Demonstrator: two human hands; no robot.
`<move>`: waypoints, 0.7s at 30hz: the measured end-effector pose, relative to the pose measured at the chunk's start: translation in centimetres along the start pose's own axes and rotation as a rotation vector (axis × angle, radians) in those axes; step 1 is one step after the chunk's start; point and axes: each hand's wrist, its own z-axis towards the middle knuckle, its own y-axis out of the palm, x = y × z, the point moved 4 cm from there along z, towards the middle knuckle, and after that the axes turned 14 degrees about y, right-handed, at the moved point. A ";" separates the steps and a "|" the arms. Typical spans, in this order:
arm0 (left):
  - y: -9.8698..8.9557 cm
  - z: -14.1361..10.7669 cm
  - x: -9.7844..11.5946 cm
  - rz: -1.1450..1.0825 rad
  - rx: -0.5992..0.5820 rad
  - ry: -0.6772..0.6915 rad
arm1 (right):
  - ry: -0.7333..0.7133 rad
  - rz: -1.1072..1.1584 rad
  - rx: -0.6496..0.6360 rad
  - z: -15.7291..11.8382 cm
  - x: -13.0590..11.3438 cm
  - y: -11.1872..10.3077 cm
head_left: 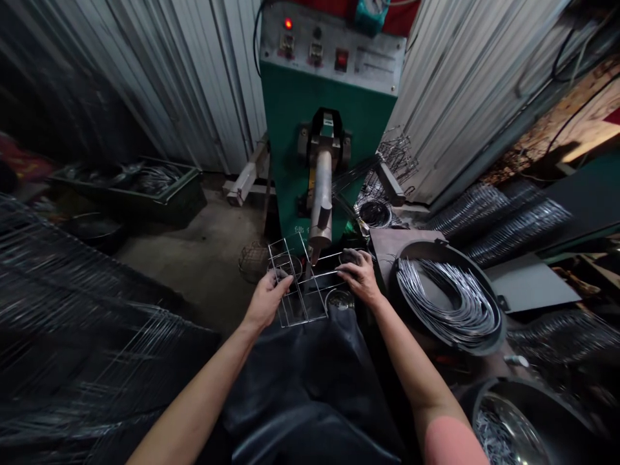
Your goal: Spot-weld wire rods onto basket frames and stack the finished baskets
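Note:
A wire basket frame (pixel 304 303) of thin bright rods is held between my two hands, under the electrode of a spot welder (pixel 321 194). My left hand (pixel 269 296) pinches its left side, thumb over the wires. My right hand (pixel 359 276) has its fingers closed at the right end of the rods, by the frame's right side. Close to the upper part of the frame is the welder's pointed tip (pixel 316 256); whether it touches the wire I cannot tell. The fingertips of both hands are dark, perhaps covered.
A round pan (pixel 402 294) of curved wires stands on the right, with a bowl (pixel 527 433) of small metal pieces below it. Stacked wire mesh (pixel 72 336) fills the left. A green bin (pixel 179 197) stands behind. The welder's green cabinet (pixel 285 116) has a lit red lamp.

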 end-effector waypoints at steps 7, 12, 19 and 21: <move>0.0 0.3 0.2 -0.021 0.008 0.004 | 0.019 0.020 -0.057 1.0 0.4 0.4; 0.0 0.8 0.0 -0.054 0.014 -0.024 | 0.019 0.053 -0.106 1.7 0.6 0.4; 0.3 1.5 0.0 -0.051 0.016 -0.023 | 0.060 0.079 -0.207 2.8 1.1 0.5; 0.3 1.7 0.0 -0.057 0.025 -0.023 | 0.067 0.084 -0.227 3.1 1.2 0.5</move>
